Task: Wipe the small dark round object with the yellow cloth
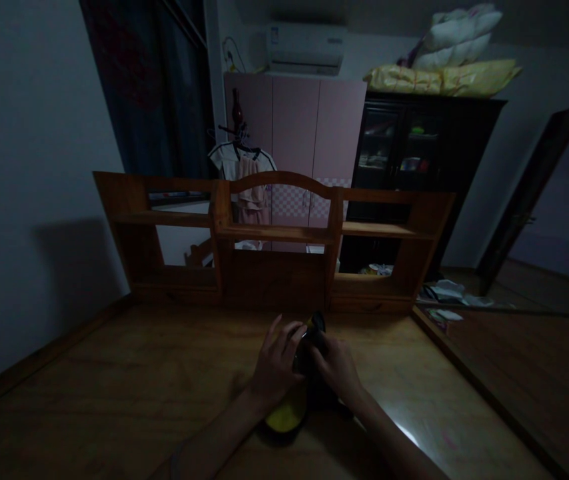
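Note:
A black-and-yellow object (286, 415), somewhat like a shoe or sandal, lies on the wooden surface (174, 373) in front of me. Its near end shows a rounded yellow face with a dark rim; more dark material rises between my hands. My left hand (275, 358) grips the dark upper part from the left, its fingers bent over the top beside a small shiny edge. From the right, my right hand (337, 365) closes on the same dark part, thumb toward the middle. Dim light and my fingers hide the exact shape and what the fingertips pinch.
A wooden shelf unit (277, 233) stands along the far edge of the surface. A raised wooden edge (479, 393) runs down the right side, and a white wall (39, 200) closes the left. Beyond are pink wardrobes (294, 127) and a dark cabinet (424, 140).

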`<state>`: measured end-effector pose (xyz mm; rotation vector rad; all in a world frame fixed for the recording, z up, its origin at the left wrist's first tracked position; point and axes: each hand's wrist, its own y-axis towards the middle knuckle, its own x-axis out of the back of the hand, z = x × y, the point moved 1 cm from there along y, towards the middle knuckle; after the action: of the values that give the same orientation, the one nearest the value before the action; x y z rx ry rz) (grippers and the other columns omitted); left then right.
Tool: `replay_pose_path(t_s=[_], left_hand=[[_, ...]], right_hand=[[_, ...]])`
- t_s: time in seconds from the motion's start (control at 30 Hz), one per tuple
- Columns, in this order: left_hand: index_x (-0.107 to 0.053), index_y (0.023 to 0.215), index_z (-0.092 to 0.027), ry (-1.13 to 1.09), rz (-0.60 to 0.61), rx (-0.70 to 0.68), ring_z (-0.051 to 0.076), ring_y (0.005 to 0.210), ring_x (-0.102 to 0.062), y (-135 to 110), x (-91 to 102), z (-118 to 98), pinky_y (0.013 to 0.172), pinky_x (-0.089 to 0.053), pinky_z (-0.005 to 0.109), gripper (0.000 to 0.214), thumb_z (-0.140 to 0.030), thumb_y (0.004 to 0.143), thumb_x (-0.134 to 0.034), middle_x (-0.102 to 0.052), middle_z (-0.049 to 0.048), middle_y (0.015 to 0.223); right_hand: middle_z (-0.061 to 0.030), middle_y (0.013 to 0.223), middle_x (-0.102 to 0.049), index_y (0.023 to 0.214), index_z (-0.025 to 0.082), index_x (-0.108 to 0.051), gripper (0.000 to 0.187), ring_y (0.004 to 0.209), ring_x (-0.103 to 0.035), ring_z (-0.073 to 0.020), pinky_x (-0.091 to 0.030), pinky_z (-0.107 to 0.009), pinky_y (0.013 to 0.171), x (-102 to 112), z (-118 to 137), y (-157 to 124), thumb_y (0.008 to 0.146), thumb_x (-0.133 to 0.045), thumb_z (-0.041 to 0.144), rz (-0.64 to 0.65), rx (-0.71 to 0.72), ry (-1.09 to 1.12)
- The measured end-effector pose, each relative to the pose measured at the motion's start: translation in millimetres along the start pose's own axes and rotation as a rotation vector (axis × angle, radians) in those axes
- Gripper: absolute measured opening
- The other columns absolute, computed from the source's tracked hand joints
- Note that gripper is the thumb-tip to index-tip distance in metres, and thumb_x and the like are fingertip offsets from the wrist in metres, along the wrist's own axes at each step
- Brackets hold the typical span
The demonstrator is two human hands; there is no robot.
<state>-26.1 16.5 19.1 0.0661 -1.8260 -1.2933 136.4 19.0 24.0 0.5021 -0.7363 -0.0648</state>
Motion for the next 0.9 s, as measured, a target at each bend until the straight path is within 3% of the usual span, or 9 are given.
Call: replay_pose_path(t_s=[0.23, 0.53, 0.73, 0.9], left_hand=[[-0.034, 0.135, -0.016, -0.03, 0.058, 0.044, 0.029, 0.124, -0.043, -0.1, -0.5, -0.1, 0.113, -0.022, 0.055, 0.087, -0.025, 0.061, -0.078, -0.049, 0.0114, 0.13], [-0.035, 0.133, -0.017, -0.071, 0.032, 0.078, 0.028, 0.122, -0.045, 1.1, 0.0, -0.3, 0.112, -0.023, 0.055, 0.083, -0.029, 0.063, -0.077, -0.05, 0.0106, 0.127], [-0.039, 0.128, -0.019, -0.156, 0.02, 0.206, 0.03, 0.122, -0.044, -0.4, -3.7, -0.5, 0.11, -0.028, 0.056, 0.08, -0.028, 0.058, -0.078, -0.051, 0.0091, 0.125], [-0.042, 0.124, -0.02, -0.208, 0.011, 0.28, 0.029, 0.12, -0.046, 2.5, -1.5, -3.2, 0.107, -0.033, 0.054, 0.075, -0.027, 0.059, -0.078, -0.054, 0.0079, 0.122]], right_hand=[[-0.009, 0.079, -0.072, 0.091, 0.016, -0.068, 0.018, 0.07, -0.068, -0.0208, -0.04, -0.022, 0.057, -2.2, -6.9, 2.1, 0.086, -0.052, 0.023, 0.023, -0.069, -0.155], [-0.0071, 0.077, -0.073, 0.096, 0.021, -0.067, 0.021, 0.067, -0.068, -0.0177, -0.037, -0.021, 0.055, -1.6, -15.6, 2.4, 0.092, -0.047, 0.027, 0.04, 0.008, -0.334], [-0.0063, 0.078, -0.073, 0.108, 0.025, -0.065, 0.029, 0.062, -0.067, -0.0168, -0.037, -0.022, 0.053, -0.4, -14.5, 3.6, 0.095, -0.039, 0.027, 0.037, 0.039, -0.281], [-0.0077, 0.081, -0.072, 0.102, 0.02, -0.067, 0.034, 0.068, -0.067, -0.0198, -0.04, -0.024, 0.056, -1.0, -9.8, 1.8, 0.095, -0.036, 0.033, -0.012, 0.002, -0.077]])
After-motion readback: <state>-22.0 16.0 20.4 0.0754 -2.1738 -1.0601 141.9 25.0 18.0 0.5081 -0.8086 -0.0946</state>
